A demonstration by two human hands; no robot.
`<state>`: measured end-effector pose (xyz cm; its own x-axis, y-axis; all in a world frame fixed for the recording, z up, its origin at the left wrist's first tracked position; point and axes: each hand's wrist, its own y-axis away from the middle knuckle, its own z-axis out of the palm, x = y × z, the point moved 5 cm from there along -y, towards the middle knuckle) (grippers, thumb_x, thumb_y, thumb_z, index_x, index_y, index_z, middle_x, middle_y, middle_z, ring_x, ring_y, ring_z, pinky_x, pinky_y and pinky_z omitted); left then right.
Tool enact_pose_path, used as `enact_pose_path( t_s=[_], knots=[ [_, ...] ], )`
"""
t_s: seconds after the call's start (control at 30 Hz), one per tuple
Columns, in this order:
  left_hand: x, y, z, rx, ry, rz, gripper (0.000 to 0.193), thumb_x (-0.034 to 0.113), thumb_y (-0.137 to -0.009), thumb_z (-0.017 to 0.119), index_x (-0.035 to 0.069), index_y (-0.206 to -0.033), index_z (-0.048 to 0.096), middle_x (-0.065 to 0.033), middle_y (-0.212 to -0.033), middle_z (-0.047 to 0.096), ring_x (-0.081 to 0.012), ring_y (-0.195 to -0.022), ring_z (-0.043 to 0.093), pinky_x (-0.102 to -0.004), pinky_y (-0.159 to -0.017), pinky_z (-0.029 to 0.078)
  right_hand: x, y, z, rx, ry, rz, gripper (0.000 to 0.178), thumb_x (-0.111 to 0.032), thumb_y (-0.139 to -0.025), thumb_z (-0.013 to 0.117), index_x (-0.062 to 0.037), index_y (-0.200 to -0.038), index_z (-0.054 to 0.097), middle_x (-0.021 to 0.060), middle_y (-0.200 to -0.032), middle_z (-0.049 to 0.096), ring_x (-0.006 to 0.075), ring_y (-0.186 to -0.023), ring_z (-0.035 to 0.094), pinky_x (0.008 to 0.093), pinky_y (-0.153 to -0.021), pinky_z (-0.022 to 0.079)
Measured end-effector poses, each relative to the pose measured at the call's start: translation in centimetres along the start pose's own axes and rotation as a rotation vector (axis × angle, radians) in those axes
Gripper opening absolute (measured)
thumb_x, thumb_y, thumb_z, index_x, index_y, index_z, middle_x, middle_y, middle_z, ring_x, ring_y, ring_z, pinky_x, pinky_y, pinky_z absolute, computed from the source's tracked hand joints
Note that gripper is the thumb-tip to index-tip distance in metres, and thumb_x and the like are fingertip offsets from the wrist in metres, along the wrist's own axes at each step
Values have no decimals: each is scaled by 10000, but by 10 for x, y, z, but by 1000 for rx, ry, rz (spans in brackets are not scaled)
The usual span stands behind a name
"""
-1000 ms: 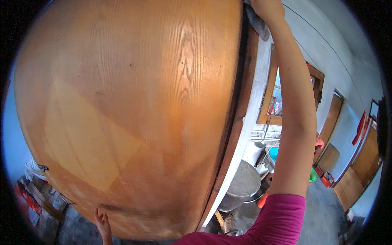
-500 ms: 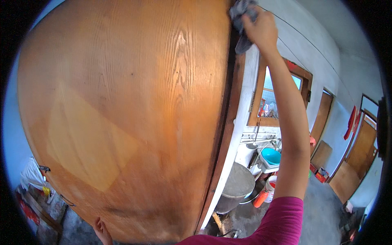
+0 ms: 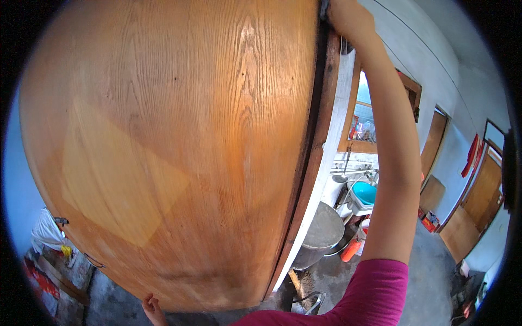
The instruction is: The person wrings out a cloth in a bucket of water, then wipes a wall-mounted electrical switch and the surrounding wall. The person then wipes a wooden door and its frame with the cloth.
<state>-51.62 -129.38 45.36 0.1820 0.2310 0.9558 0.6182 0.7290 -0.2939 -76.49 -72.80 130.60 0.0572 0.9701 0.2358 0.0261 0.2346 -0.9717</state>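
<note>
A large wooden door (image 3: 228, 163) with brown grain and a paler diamond-shaped patch fills the left and middle. My right hand (image 3: 350, 20) is raised to the door's top right, by the dark gap along the frame (image 3: 310, 163). It is closed on a dark grey cloth (image 3: 324, 10), mostly hidden by the hand and cut off by the picture's top edge. Low down, my left hand (image 3: 153, 309) is beside the door's bottom edge, its fingers loosely bent and slightly apart, with nothing seen in them. I cannot tell whether it touches the door.
Beyond the frame, a large grey lidded bin (image 3: 322, 231), a turquoise basin (image 3: 364, 192) and an orange bottle (image 3: 351, 250) stand by the wall. A broom (image 3: 302, 285) lies near the frame's foot. At lower left, a white cloth bundle (image 3: 46, 231) rests among clutter beside a metal handle (image 3: 93, 262).
My right hand has moved up and slightly right with the cloth, partly out of the picture. My left hand has shifted a little right along the door's lower edge, fingers more bent.
</note>
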Motion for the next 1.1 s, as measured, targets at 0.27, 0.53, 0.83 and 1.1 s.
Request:
enact_pose_path(
  t_s=[0.27, 0.53, 0.83, 1.1],
  knots=[
    [8, 25, 4, -1, -58, -125, 260, 227, -1052, 569, 6, -1158, 651, -58, -937, 662, -125, -768, 602, -299, -644, 470, -18, 101, -26, -83, -212, -146, 263, -280, -897, 649, -65, -1032, 718, 225, -1094, 654, 429, -901, 707, 542, -780, 583],
    [-42, 27, 15, 44, 34, -97, 207, 204, -1036, 588, 10, -1085, 638, -74, -1010, 664, -163, -743, 614, -334, -687, 542, 20, -45, -1, 228, -186, 194, 307, -224, -897, 554, -16, -1076, 691, 243, -1175, 656, 430, -1026, 665, 533, -864, 548],
    [-86, 65, 33, 32, 15, -308, 122, 150, -1002, 633, 30, -1018, 625, -82, -922, 672, -182, -768, 638, -335, -690, 558, 32, -73, 11, -53, -5, -44, 335, -257, -927, 508, -53, -1126, 683, 256, -1109, 703, 448, -1057, 670, 566, -906, 539],
    [-43, 69, 49, -26, -83, -221, 285, 304, -1007, 646, 59, -1151, 666, -137, -996, 707, -233, -860, 693, -375, -760, 560, 19, -22, -10, -28, -87, -72, 324, -287, -873, 610, -57, -1065, 730, 251, -1186, 626, 445, -930, 697, 539, -803, 580]
  ],
)
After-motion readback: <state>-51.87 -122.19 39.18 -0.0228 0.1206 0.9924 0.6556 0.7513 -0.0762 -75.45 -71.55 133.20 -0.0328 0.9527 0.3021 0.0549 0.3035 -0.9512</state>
